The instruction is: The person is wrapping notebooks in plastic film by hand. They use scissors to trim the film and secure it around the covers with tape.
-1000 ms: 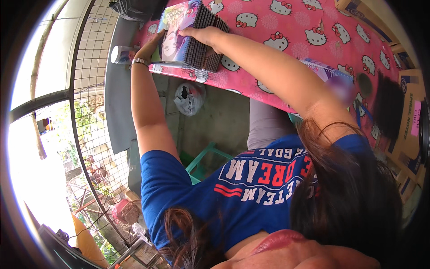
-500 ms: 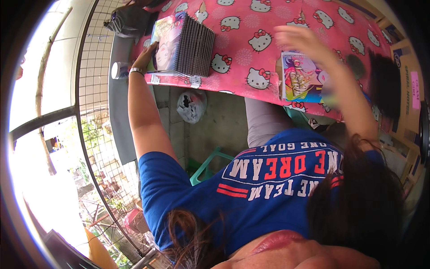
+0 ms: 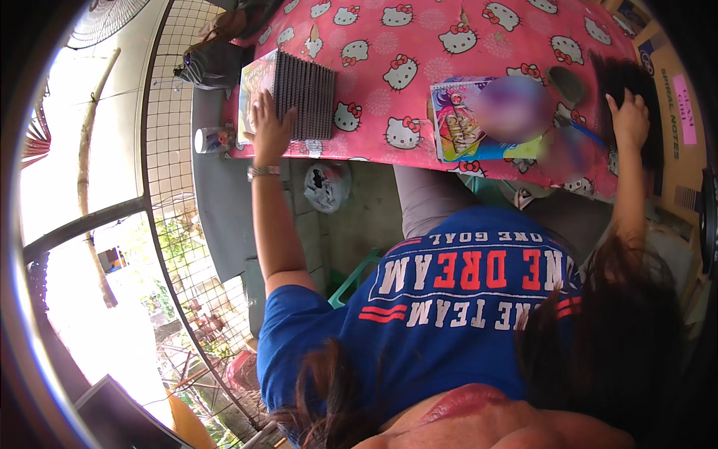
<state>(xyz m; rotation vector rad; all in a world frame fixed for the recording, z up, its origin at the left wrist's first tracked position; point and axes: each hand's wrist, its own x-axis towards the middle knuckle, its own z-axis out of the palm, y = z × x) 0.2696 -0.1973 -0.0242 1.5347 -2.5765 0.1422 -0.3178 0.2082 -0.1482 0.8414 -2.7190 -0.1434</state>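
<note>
Over the front of a stack of spiral notebooks with black coils and colourful covers lies my left hand. Its fingers are spread and look to be resting on the top cover. My right hand reaches to the far right, fingers apart, against a black, bristly-edged bundle that I cannot make out. Between the hands, near the table's front edge, a few bright notebooks lie flat. A blurred purple patch hides part of their covers.
The pink patterned tablecloth covers the table. Cardboard boxes stand along the right. A white-lidded jar and dark bag sit left, near the wire mesh. Below hangs a plastic bag.
My right hand has moved from above the flat notebooks rightward to the black bundle. My left hand has shifted from the stack's left edge onto its cover, fingers spread.
</note>
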